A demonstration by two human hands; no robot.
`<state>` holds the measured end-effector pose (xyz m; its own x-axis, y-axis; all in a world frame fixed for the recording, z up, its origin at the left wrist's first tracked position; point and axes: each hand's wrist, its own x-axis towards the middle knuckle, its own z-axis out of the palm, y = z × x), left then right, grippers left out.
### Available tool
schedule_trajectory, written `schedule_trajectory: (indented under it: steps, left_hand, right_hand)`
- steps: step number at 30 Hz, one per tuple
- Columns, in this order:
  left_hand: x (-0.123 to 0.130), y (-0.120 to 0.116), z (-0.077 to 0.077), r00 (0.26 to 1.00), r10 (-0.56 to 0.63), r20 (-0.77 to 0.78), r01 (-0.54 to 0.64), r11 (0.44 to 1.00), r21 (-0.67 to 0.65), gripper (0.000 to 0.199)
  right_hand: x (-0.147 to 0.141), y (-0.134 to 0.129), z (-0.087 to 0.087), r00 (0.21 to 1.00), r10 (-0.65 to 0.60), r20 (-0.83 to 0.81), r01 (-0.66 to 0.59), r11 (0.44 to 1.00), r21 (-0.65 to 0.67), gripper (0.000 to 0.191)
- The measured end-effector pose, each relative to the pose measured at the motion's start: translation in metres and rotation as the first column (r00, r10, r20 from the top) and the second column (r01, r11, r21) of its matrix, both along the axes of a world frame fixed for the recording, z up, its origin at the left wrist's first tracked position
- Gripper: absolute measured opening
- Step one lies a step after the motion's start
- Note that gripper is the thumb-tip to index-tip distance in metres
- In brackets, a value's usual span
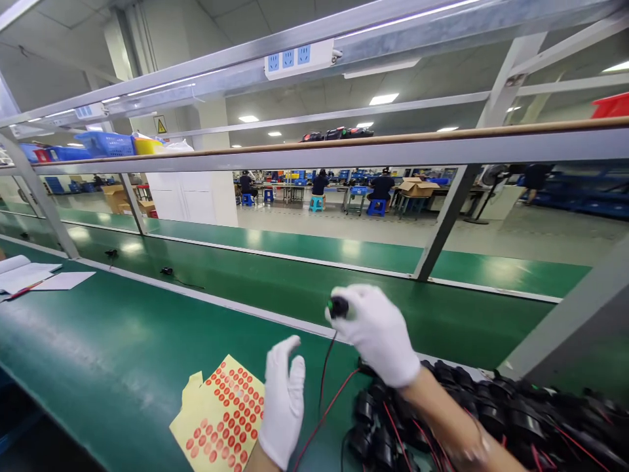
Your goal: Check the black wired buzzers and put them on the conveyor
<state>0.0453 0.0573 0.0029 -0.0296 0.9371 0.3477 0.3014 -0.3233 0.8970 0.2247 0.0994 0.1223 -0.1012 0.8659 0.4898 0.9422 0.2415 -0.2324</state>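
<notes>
My right hand (376, 331), in a white glove, grips a small black cylindrical part (338, 307) with a bit of green at its end, above the bench's far edge. A dark wire hangs below that part. My left hand (284, 400), also gloved in white, is empty, its thumb and fingers apart, beside the right edge of a yellow sheet of round red stickers (228, 416). Under my right forearm lies a pile of black parts (491, 410) with red and black wires. One red wire (331, 403) runs between my hands.
Papers (29, 278) and a pen lie at the far left of the green bench (122, 328). Small black parts (167, 271) lie on the green strip beyond the rail. Metal posts (445, 223) hold a shelf (304, 156) across the view. People sit far behind.
</notes>
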Motion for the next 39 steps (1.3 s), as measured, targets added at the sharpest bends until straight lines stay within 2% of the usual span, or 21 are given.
schedule_trajectory:
  steps: [1,2,4,6,8,11,13,17,20,23,25,29,32,34,37,39]
  left_hand:
    - [-0.002,0.012,-0.013,0.987,0.136,-0.083,-0.130,0.989,0.076,0.047]
    - [-0.003,0.023,-0.026,0.972,0.203,-0.121,-0.191,0.976,0.101,0.046]
    - [-0.004,0.039,-0.047,0.956,0.238,-0.171,-0.222,0.969,0.110,0.044]
    - [-0.003,0.044,-0.062,0.959,0.199,-0.202,-0.178,0.977,0.116,0.040]
    - [-0.001,0.045,-0.073,0.945,0.186,-0.269,-0.141,0.974,0.177,0.036]
    - [0.000,0.047,-0.086,0.883,0.240,-0.404,-0.122,0.948,0.295,0.035]
    - [-0.001,0.050,-0.091,0.857,0.256,-0.447,-0.113,0.940,0.322,0.036]
    - [-0.001,0.049,-0.086,0.906,0.149,-0.396,-0.067,0.975,0.213,0.041]
    - [0.003,0.042,-0.072,0.967,0.015,-0.256,-0.003,0.999,0.047,0.044]
    - [0.009,0.036,-0.058,0.986,-0.072,-0.151,0.064,0.996,-0.057,0.045]
    - [0.011,0.035,-0.052,0.988,-0.112,-0.110,0.102,0.990,-0.092,0.043]
    - [0.007,0.029,-0.038,0.978,-0.205,0.037,0.208,0.962,-0.179,0.042]
    - [0.004,0.016,-0.018,0.933,-0.323,0.156,0.350,0.915,-0.198,0.044]
    - [0.005,0.003,-0.002,0.882,-0.420,0.213,0.459,0.868,-0.189,0.045]
    - [0.012,-0.018,0.018,0.743,-0.549,0.382,0.642,0.746,-0.178,0.046]
    - [0.017,-0.030,0.025,0.626,-0.563,0.539,0.736,0.656,-0.168,0.050]
  right_hand:
    - [0.003,0.025,0.011,0.998,-0.039,0.048,0.039,0.999,-0.003,0.024]
    - [0.005,0.050,0.018,0.993,-0.059,0.100,0.062,0.998,-0.033,0.024]
    - [0.003,0.097,0.020,0.979,-0.063,0.196,0.091,0.987,-0.136,0.027]
    - [-0.004,0.132,0.007,0.965,-0.045,0.258,0.117,0.956,-0.271,0.032]
    - [-0.012,0.153,-0.015,0.958,-0.022,0.286,0.140,0.907,-0.397,0.034]
    - [-0.017,0.163,-0.047,0.961,-0.002,0.278,0.160,0.823,-0.546,0.033]
    - [-0.011,0.162,-0.060,0.967,0.003,0.253,0.155,0.784,-0.602,0.031]
    - [0.022,0.141,-0.070,0.979,-0.005,0.202,0.133,0.768,-0.627,0.029]
    - [0.051,0.105,-0.077,0.976,0.006,0.218,0.145,0.729,-0.669,0.026]
    - [0.069,0.068,-0.088,0.961,0.051,0.272,0.165,0.682,-0.712,0.027]
    - [0.073,0.050,-0.092,0.954,0.087,0.287,0.146,0.701,-0.698,0.027]
    - [0.071,0.025,-0.081,0.954,0.196,0.225,-0.032,0.818,-0.575,0.024]
    - [0.064,0.000,-0.062,0.943,0.309,0.120,-0.236,0.880,-0.413,0.022]
    - [0.056,-0.019,-0.050,0.923,0.380,0.055,-0.348,0.888,-0.300,0.032]
    - [0.041,-0.048,-0.037,0.884,0.468,-0.003,-0.461,0.870,-0.174,0.039]
    - [0.032,-0.064,-0.030,0.862,0.506,-0.009,-0.504,0.856,-0.116,0.039]
